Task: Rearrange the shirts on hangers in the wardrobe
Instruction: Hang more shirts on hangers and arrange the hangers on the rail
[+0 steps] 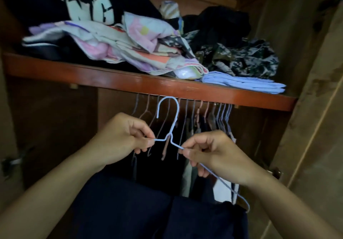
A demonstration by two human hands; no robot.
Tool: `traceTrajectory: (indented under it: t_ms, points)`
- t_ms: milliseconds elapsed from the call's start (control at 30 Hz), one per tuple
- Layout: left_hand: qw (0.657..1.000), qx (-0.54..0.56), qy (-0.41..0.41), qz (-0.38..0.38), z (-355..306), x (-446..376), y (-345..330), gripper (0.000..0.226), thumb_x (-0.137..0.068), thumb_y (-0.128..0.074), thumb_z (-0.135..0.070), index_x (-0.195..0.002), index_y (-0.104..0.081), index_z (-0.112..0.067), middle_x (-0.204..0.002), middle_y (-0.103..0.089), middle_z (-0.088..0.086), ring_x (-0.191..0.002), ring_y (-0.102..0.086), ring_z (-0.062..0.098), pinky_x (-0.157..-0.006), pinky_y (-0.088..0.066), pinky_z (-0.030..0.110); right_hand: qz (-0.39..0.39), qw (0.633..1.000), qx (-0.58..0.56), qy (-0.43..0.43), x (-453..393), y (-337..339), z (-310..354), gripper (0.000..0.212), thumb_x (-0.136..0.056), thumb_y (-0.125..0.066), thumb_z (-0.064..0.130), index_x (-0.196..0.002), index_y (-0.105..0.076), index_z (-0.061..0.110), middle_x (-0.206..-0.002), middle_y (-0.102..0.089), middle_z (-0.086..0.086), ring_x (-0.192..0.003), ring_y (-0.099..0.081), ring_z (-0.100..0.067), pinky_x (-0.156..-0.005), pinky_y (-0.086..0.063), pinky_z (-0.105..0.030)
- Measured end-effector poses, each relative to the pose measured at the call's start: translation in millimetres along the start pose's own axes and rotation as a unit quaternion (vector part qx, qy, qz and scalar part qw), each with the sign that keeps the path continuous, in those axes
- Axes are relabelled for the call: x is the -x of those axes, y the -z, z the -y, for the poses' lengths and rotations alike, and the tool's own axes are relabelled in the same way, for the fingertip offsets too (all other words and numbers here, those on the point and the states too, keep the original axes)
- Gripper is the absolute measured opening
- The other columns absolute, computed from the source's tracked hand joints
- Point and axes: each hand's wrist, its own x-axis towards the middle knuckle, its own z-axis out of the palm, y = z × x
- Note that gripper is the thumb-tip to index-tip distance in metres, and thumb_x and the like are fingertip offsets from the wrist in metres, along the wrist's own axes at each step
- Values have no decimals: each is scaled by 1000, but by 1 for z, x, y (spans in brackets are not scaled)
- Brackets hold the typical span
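Task in progress, by my judgement. One light-blue wire hanger (168, 125) is off the rail, held bare below the front edge of the wardrobe shelf (130, 82). Left hand (120, 138) pinches its left shoulder; right hand (213, 153) pinches the right. One dark garment (148, 211) lies beneath, not yet hung. Roughly a dozen hangers (185, 120) remain hooked under the shelf; exact count uncertain.
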Motion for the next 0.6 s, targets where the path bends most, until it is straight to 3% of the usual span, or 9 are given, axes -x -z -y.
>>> traceTrajectory:
  t_ms: [233, 333, 433, 533, 600]
  points:
    - [994, -53, 22, -92, 19, 30, 22, 14, -78, -80, -11, -74, -78, -24, -72, -74, 5, -71, -70, 20, -75, -50, 29, 123, 990, -72, -17, -32, -34, 7, 11, -96, -62, 11, -95, -69, 2, -71, -69, -9, -58, -68, -23, -56, -56, -32]
    - [987, -82, 44, -131, 33, 43, 30, 24, -77, -79, -2, -73, -78, -26, -72, -75, 2, -68, -69, 10, -71, -49, 19, 169, 981, -91, -23, -48, -56, 11, 11, -94, -64, 10, -91, -68, 0, -72, -72, -8, -61, -69, -18, -57, -53, -24]
    - [970, -108, 77, -202, 48, 54, 35, 23, -74, -83, -3, -70, -78, -25, -71, -75, -5, -68, -68, 3, -72, -50, 19, 179, 976, -118, -41, -65, -87, 11, 8, -91, -67, 12, -87, -71, 7, -73, -74, -6, -59, -67, -11, -55, -42, -18]
    - [924, -189, 99, -316, 63, 66, 36, 21, -73, -85, -13, -77, -74, -31, -72, -72, -12, -71, -65, -2, -70, -49, 21, 165, 974, -134, -75, -84, -119, 9, 7, -88, -68, 15, -84, -73, 12, -74, -75, -4, -57, -64, -6, -56, -39, -17]
    - [901, -216, 108, -361, 68, 74, 38, 18, -75, -83, -15, -74, -71, -29, -62, -63, -10, -59, -57, -1, -59, -44, 23, 149, 972, -153, -101, -96, -138, 7, 6, -86, -68, 14, -83, -72, 11, -75, -76, -5, -56, -63, -5, -53, -39, -16]
